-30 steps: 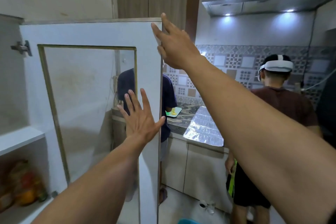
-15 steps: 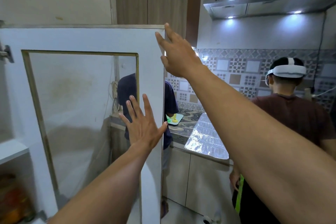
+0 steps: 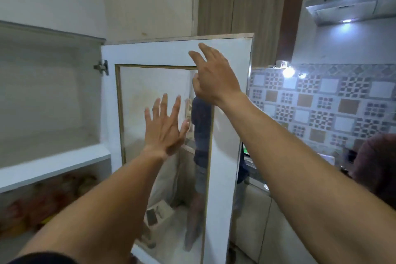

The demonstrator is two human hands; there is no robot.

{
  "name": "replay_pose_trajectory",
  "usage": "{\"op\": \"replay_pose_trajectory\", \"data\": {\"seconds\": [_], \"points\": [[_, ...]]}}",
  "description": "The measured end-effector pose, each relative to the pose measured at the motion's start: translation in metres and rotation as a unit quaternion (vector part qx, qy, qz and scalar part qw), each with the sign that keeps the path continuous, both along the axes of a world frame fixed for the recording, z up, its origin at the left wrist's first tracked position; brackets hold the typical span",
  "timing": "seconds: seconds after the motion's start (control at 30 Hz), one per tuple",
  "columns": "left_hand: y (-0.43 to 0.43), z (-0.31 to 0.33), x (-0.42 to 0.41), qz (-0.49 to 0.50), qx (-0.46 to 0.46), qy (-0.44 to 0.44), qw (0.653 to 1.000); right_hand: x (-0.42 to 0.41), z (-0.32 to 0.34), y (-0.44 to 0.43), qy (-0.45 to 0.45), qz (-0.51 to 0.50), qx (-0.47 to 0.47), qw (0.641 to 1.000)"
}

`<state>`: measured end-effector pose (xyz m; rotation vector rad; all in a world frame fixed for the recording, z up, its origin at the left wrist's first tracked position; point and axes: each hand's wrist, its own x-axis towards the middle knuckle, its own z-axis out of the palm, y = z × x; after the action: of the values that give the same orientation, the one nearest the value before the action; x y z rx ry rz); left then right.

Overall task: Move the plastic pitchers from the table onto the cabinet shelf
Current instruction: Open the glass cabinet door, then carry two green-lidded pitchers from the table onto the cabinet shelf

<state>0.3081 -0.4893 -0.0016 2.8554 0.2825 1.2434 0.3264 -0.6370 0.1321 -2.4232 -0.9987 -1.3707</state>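
A white cabinet door [image 3: 227, 156] with a glass pane stands open in front of me, hinged on its left. My left hand [image 3: 165, 128] is spread flat in front of the glass, fingers apart, holding nothing. My right hand [image 3: 212, 77] is raised near the door's upper frame with fingers apart, empty. To the left the cabinet's upper shelf [image 3: 53, 165] is white and bare. No plastic pitcher and no table are in view.
The lower compartment holds blurred orange and red packets [image 3: 42, 206]. Behind the door a person in dark blue [image 3: 201, 135] stands at a counter. A patterned tile wall [image 3: 321, 105], a range hood [image 3: 351, 6] and another person's head [image 3: 377, 161] lie to the right.
The view has swung left, showing more of the open cabinet and its shelf. My right hand has come off the door's outer edge onto its face; my left hand stays spread at the glass.
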Motion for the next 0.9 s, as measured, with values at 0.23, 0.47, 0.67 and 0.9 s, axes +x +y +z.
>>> {"op": "replay_pose_trajectory", "data": {"seconds": [0.23,0.47,0.67,0.9], "points": [[0.117,0.016,-0.077,0.109,0.022,0.007,0.994,-0.016,-0.029,0.104,0.095,0.098,-0.005,0.991],[0.217,0.008,-0.201,0.28,0.023,0.011,0.96,-0.078,-0.053,0.235,0.117,0.236,-0.029,0.964],[0.274,-0.002,-0.309,0.397,0.023,0.025,0.917,-0.159,-0.072,0.335,0.142,0.352,-0.051,0.924],[0.335,-0.015,-0.431,0.501,0.006,0.026,0.865,-0.262,-0.096,0.438,0.176,0.452,-0.08,0.871]]}}
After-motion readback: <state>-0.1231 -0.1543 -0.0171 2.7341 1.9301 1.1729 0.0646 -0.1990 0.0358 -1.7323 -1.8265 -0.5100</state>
